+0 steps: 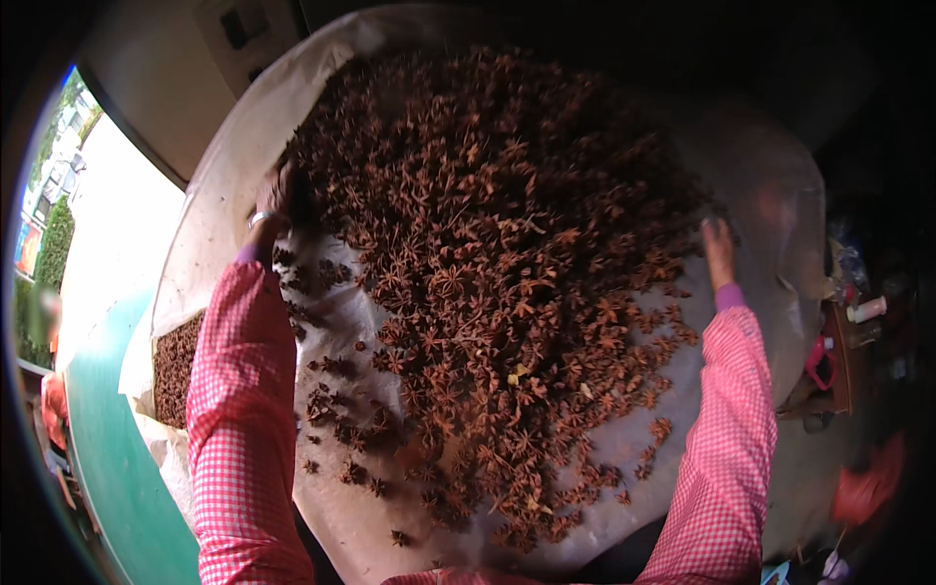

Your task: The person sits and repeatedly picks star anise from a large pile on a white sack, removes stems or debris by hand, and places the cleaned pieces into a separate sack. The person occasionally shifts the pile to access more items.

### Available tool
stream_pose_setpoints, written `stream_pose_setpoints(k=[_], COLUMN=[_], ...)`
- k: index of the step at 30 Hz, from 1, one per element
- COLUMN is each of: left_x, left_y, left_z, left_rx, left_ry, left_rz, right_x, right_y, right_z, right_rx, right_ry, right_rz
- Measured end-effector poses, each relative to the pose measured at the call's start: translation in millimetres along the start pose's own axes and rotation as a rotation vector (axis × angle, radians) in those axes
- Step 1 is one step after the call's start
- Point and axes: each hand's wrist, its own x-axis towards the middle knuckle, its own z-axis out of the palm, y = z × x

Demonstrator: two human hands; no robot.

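A wide heap of dried star anise (497,278) lies on a pale plastic sheet (241,139), thinning to loose pieces near my body. At the heap's left edge is my left hand (274,191), a silver-coloured bangle at its wrist; its fingers are dark against the pods, so what they hold cannot be told. My right hand (718,238) touches or nears the right edge of the heap, slightly blurred, its grip unclear. Some yellowish bits (518,374) lie among the pods. Both arms wear red-and-white checked sleeves.
Left of the sheet, a pale sack (142,365) holds more small brown material (175,373) beside a green floor area (121,417). At the right stand a brown box or shelf (839,358), a pink-handled item (822,362) and a blurred red object (869,479).
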Motion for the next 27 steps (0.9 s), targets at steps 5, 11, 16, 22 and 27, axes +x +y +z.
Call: stream_pose_setpoints(k=[5,11,16,22,27], left_x=[22,-9,-37,-78,-106], left_y=[59,126,139,178,214], left_z=[24,42,59,81,57], left_rx=[-0.473,-0.906,-0.975,-0.708,-0.479], left_ry=[-0.01,-0.125,-0.311,-0.676,-0.746], left_rz=[-0.362,-0.471,-0.572,-0.198,0.086], right_x=[62,27,-37,-97,-138], right_y=[27,-32,-74,-126,-177], right_z=[85,105,101,88,76], right_rx=[0.302,0.435,0.46,0.485,0.515], right_ry=[-0.036,-0.281,-0.549,-0.824,-0.942], right_rz=[0.017,0.032,0.032,-0.012,-0.102])
